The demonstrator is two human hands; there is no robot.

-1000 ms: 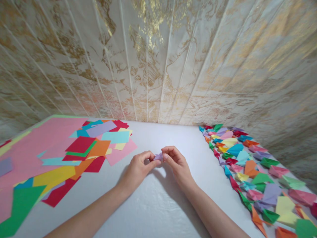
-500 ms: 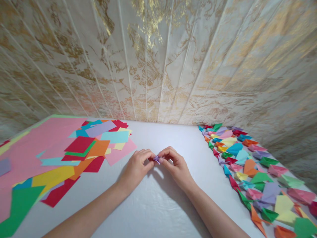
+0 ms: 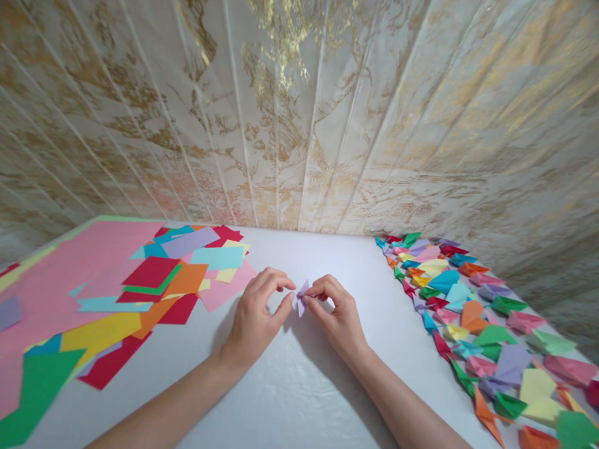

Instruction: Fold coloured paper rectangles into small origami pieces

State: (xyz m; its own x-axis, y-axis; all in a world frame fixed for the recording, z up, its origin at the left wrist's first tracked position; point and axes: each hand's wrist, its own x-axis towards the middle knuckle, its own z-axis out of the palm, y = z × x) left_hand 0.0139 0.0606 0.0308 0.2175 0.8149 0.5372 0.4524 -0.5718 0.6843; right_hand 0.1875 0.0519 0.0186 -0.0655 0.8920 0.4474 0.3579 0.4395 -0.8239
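Between thumb and forefinger, my right hand (image 3: 337, 312) pinches a small purple piece of folded paper (image 3: 302, 299) above the middle of the white table (image 3: 281, 399). Narrow pointed ends of the paper stick up and down from the fingertips. My left hand (image 3: 262, 308) is just to the left of it, thumb and forefinger apart, with nothing between them. A small gap seems to lie between the left fingertips and the paper. The part of the paper inside the right fingers is hidden.
Loose coloured sheets and cut rectangles of paper (image 3: 182, 280) overlap on the left, over a large pink sheet (image 3: 70, 268). Rows of small folded paper figures (image 3: 472, 315) in many colours line the right side. A white and gold patterned curtain (image 3: 299, 112) hangs behind the table.
Both hands were pinching the purple folded paper together. My left fingers have let go and parted, moving slightly left. In my right hand the paper now shows more of its pointed ends.
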